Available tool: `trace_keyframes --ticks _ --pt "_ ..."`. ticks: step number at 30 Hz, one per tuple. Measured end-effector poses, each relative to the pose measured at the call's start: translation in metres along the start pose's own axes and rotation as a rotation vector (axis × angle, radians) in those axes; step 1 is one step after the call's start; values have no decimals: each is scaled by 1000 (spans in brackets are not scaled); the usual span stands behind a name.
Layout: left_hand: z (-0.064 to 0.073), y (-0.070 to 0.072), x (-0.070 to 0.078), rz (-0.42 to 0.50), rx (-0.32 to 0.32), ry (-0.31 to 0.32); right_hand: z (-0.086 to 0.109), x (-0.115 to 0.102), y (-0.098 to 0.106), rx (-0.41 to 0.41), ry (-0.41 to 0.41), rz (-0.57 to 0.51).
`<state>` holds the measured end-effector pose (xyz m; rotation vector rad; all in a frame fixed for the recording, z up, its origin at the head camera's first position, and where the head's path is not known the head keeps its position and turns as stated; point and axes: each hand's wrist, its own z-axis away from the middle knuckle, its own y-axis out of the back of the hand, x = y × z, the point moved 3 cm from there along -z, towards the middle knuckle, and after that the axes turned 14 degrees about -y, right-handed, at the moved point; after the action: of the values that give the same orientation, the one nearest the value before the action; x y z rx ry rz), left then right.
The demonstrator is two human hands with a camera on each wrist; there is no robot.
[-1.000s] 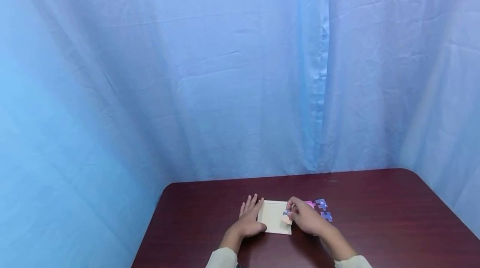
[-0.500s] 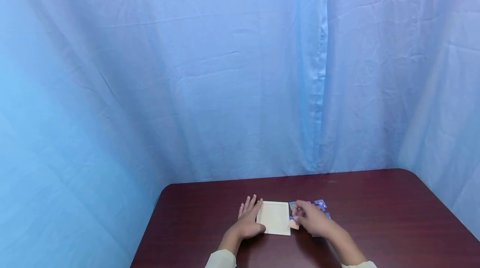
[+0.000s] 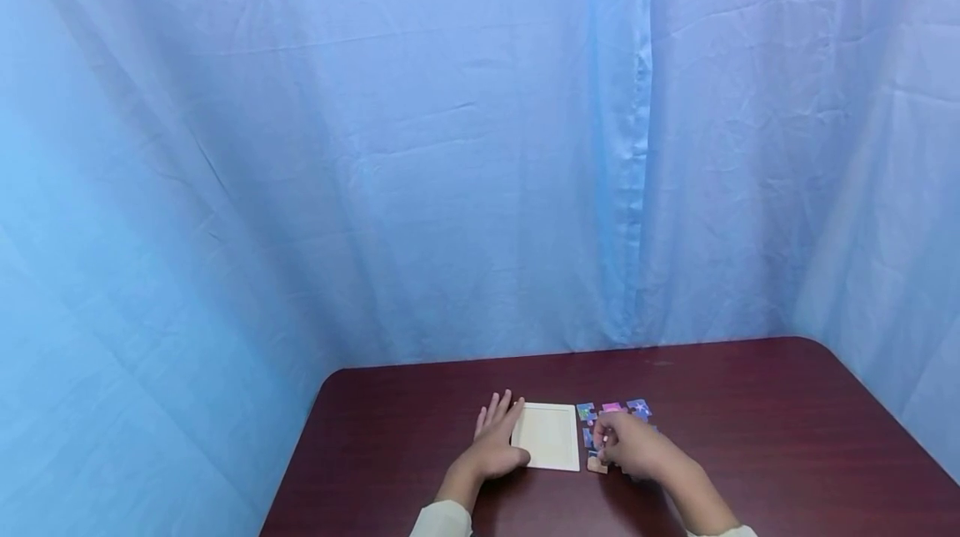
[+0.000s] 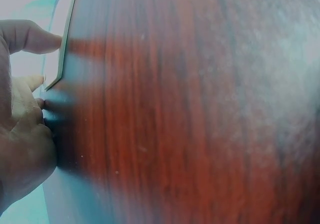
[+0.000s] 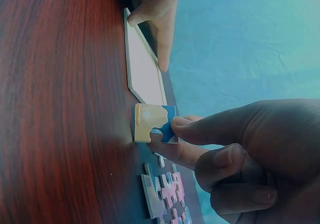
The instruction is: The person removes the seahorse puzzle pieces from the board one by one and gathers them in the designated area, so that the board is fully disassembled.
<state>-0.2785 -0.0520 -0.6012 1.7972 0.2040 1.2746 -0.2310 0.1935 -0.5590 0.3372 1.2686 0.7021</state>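
Observation:
A pale wooden puzzle tray (image 3: 548, 466) with a raised rim lies flat, with no pieces in it. On its left side rests my left hand (image 3: 494, 447), fingers straight and spread; the left wrist view shows the thumb (image 4: 37, 38) touching the tray's edge. Just right of the tray, my right hand (image 3: 639, 447) pinches a tan and blue jigsaw piece (image 5: 149, 116) between thumb and index finger. That piece appears low over the table in the right wrist view; whether it touches the wood I cannot tell. Several other jigsaw pieces (image 3: 638, 408) lie around and partly under the right hand.
Everything lies on a dark reddish wooden table (image 3: 405, 420) with rounded far corners. Light blue curtains (image 3: 480, 187) hang behind the table and at both sides. More pink and blue pieces (image 5: 169, 189) sit beyond the held one in the right wrist view.
My right hand has carried the pinched jigsaw piece from over the tray to the right and nearer, beside the other pieces. The left hand keeps its place on the tray.

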Motion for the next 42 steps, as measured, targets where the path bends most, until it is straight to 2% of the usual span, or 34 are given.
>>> trace_keyframes --ticks 3,9,13,18,28,33,42 --pt "-1 -3 -6 3 3 7 0 -1 0 21 -9 37" --pt "-2 -7 -11 -8 2 29 -2 0 -4 97 51 135" --pt "-1 -4 -4 -6 -4 22 -4 3 -5 107 74 127" --pt "1 1 4 -18 -8 22 -6 6 -6 111 60 110" --pt "0 1 3 -29 -6 18 -9 8 -6 155 5 99" --pt "-2 -1 3 -30 -7 13 -3 11 -5 164 2 88" --pt "0 -4 0 -11 -5 19 16 19 -16 164 5 88"
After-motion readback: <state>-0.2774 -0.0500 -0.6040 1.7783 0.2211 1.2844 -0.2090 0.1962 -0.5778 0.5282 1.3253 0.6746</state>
